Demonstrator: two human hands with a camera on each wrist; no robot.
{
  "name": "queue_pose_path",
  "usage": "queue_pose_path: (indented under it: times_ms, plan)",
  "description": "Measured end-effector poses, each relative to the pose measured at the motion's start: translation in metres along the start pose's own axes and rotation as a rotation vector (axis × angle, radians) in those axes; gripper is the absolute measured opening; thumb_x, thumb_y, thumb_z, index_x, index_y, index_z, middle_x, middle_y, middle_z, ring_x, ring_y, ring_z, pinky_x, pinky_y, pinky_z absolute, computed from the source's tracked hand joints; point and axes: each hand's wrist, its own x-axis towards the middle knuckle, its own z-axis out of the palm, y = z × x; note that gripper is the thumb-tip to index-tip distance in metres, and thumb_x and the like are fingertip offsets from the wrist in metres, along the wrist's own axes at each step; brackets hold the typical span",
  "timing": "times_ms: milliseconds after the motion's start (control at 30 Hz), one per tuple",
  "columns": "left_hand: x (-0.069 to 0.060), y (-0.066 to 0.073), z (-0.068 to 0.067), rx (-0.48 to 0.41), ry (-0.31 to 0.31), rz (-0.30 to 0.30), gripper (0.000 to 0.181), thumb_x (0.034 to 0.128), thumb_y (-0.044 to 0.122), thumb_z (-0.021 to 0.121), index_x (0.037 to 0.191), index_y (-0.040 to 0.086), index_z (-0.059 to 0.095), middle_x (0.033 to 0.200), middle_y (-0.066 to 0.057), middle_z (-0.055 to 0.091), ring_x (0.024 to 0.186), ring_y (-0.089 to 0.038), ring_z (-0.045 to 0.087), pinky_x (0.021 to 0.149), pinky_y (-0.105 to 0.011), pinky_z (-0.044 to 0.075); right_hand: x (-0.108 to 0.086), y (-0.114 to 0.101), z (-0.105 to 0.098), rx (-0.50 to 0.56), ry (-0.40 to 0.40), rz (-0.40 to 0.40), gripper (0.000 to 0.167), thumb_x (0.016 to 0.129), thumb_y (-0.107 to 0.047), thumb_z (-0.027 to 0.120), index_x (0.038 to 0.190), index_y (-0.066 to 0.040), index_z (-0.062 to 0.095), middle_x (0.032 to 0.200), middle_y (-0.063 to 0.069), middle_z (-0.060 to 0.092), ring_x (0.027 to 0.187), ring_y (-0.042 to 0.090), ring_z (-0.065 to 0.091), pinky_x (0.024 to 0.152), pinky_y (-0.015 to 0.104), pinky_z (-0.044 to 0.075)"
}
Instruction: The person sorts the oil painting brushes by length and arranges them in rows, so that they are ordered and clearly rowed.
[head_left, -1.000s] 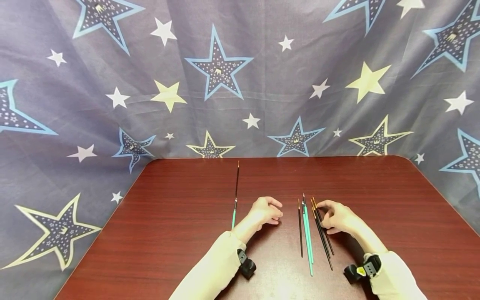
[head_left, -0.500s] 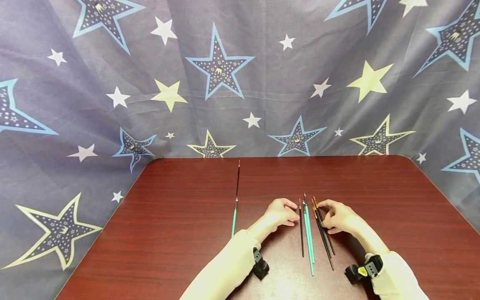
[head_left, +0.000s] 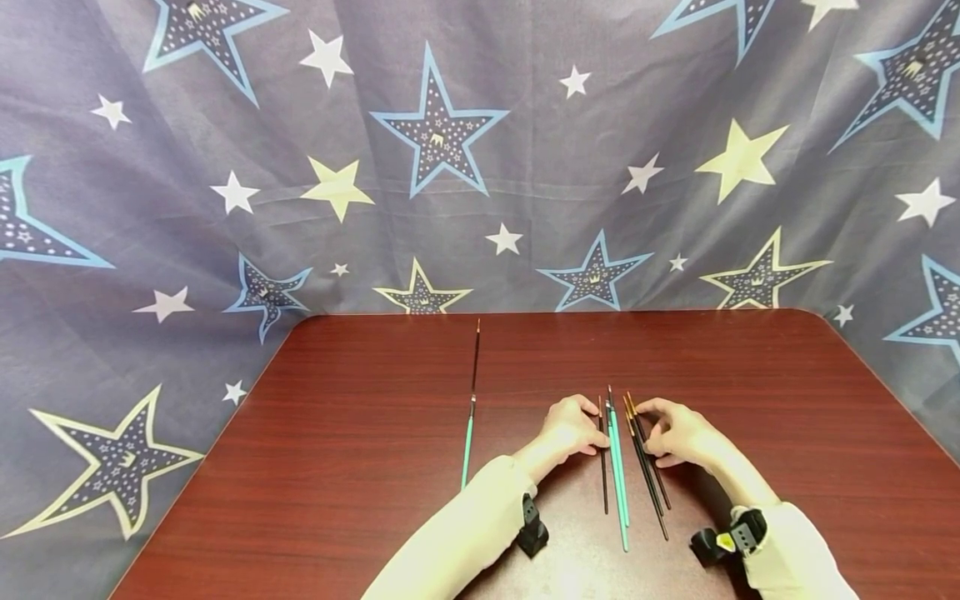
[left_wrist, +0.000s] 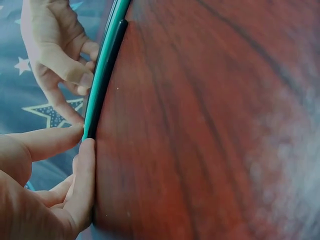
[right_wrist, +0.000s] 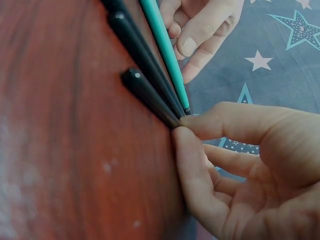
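My left hand [head_left: 570,427] pinches a thin black paintbrush [head_left: 604,479] lying on the table; thumb and index finger meet at it in the left wrist view. Right beside that brush lie teal paintbrushes [head_left: 618,483], close together. Further right is a small group of black paintbrushes [head_left: 647,475] with golden ferrules. My right hand [head_left: 678,433] pinches the outermost black paintbrush [right_wrist: 150,98] of this group between thumb and index finger. Its bristle end is hidden behind the fingers in the right wrist view.
Left of the hands, a black paintbrush [head_left: 476,358] and a teal paintbrush [head_left: 468,442] lie end to end in a line; the left sleeve reaches the teal one's near end. The brown table [head_left: 337,467] meets a star-patterned cloth [head_left: 480,208] at its back edge.
My left hand has moved right from open table to the leftmost black paintbrush of the group, and its fingers have closed on it. My right hand has stayed in place.
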Motion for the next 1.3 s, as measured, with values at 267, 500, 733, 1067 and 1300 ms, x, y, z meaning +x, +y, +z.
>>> queue_pose_path:
  times_ms: [267,500,733,1067,1300]
  plan:
    - [0.000,0.000,0.001,0.200,0.037,0.031,0.038,0.0592,0.002,0.082,0.090,0.011,0.060,0.059,0.004,0.057,0.040,-0.010,0.059,0.035,-0.020,0.049,-0.002,-0.001,-0.001,0.010,-0.007,-0.012,0.055,0.069,0.008,0.054,0.123,0.004,0.045,0.071,0.010,0.053,0.069,0.019,0.063,0.054,0.035,0.058]
    - [-0.003,0.003,0.002,0.267,0.050,0.068,0.037,0.0596,-0.004,0.076,0.090,0.008,0.060,0.071,-0.004,0.060,0.039,-0.010,0.059,0.035,-0.018,0.049,-0.003,-0.001,-0.002,0.016,-0.014,-0.011,0.056,0.069,0.007,0.055,0.123,0.005,0.044,0.070,0.008,0.050,0.066,0.018,0.060,0.055,0.035,0.058]
    - [-0.004,0.008,0.000,0.398,0.032,0.090,0.032,0.0632,-0.001,0.073,0.091,0.008,0.059,0.086,-0.009,0.064,0.038,-0.009,0.057,0.034,-0.014,0.046,-0.003,-0.002,-0.002,0.010,-0.011,-0.004,0.056,0.069,0.006,0.057,0.124,0.004,0.044,0.070,0.007,0.048,0.063,0.017,0.058,0.054,0.035,0.058]
    - [-0.001,0.013,-0.006,0.373,-0.035,0.044,0.029,0.0628,-0.002,0.071,0.087,0.007,0.058,0.074,-0.003,0.057,0.039,-0.013,0.059,0.036,-0.019,0.050,-0.003,-0.003,-0.001,0.014,-0.010,-0.004,0.056,0.069,0.007,0.054,0.124,0.004,0.044,0.070,0.009,0.051,0.067,0.019,0.061,0.054,0.034,0.058]
    - [0.002,0.012,-0.007,0.317,-0.056,0.018,0.026,0.0642,-0.003,0.069,0.087,0.007,0.061,0.085,-0.008,0.060,0.038,-0.013,0.057,0.035,-0.021,0.050,-0.003,-0.002,-0.001,0.010,-0.009,-0.005,0.056,0.070,0.007,0.056,0.124,0.003,0.044,0.069,0.006,0.049,0.064,0.018,0.059,0.054,0.034,0.058]
